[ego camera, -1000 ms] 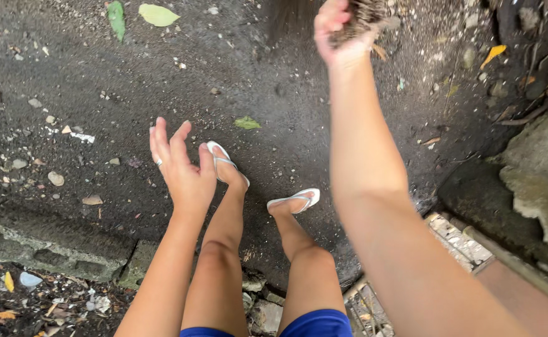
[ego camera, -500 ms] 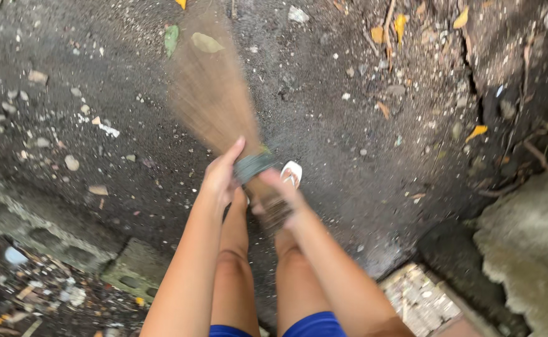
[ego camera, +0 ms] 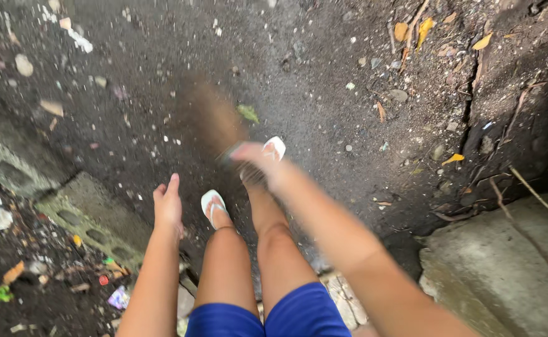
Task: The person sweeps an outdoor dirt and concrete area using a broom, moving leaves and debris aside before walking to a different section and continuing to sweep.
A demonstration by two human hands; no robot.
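My right hand (ego camera: 256, 161) is blurred with motion and closed around the bound handle of a short brown stick broom (ego camera: 210, 117). The broom's bristles fan up and to the left over dark wet ground, smeared by the swing. My left hand (ego camera: 168, 205) hangs free to the left of my knees, fingers loosely together and holding nothing. Below the hands are my bare legs in blue shorts and two white flip-flops, the left one (ego camera: 213, 207) and the right one (ego camera: 274, 148).
Dark gritty ground carries pebbles, a green leaf (ego camera: 247, 113) and yellow leaves (ego camera: 424, 28). Concrete blocks (ego camera: 87, 212) edge the left, with litter beyond them. A rough concrete slab (ego camera: 505, 268) fills the lower right, thin twigs across it.
My left hand has let go of the broom handle and dropped to my side. The right hand alone swings the broom, which has moved lower and right. The view shifted.
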